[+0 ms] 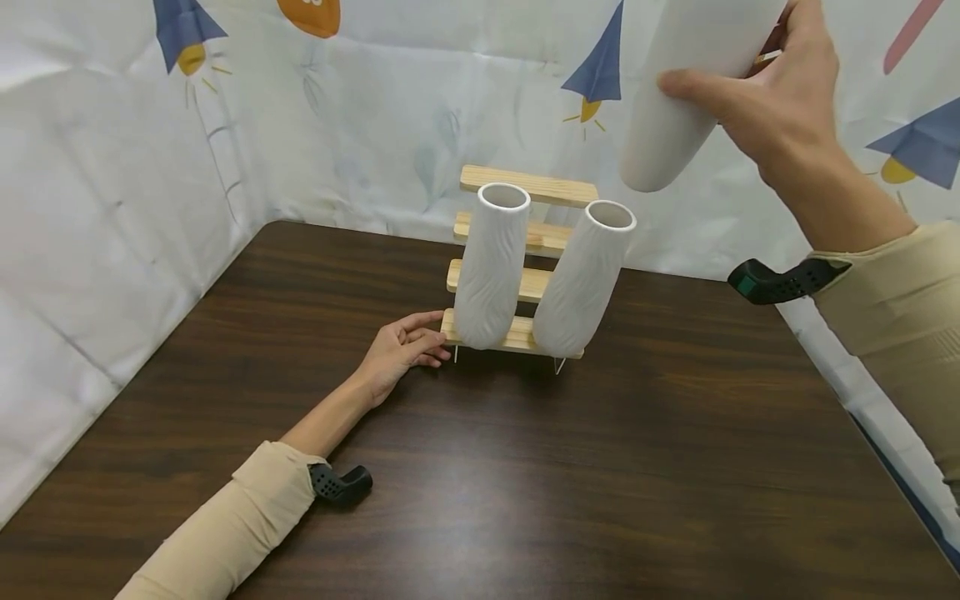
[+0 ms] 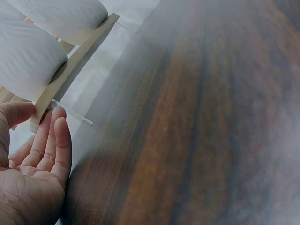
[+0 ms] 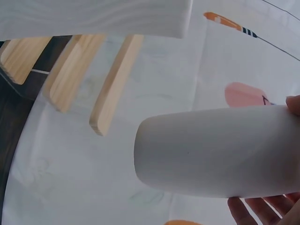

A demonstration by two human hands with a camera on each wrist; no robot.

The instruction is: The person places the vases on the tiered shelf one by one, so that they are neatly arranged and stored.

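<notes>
My left hand (image 1: 397, 354) pinches the left end of the lowest slat of a tiered wooden rack (image 1: 543, 183). In the left wrist view its thumb (image 2: 18, 113) lies on one side of the slat and the fingers are under it. Two white textured vases, a left one (image 1: 491, 267) and a right one (image 1: 585, 279), stand on that slat with open mouths up, leaning back on the rack; the right one tilts to the right. Up at the right, my right hand (image 1: 787, 108) grips another white vase (image 3: 211, 152), smooth on the side shown, held tilted in the air.
The rack stands on thin wire legs toward the back of a dark wood table (image 1: 637, 467). Behind and to the left hangs a white cloth (image 1: 360, 125) with printed rockets. A black wrist strap (image 1: 341, 483) sits on the left forearm.
</notes>
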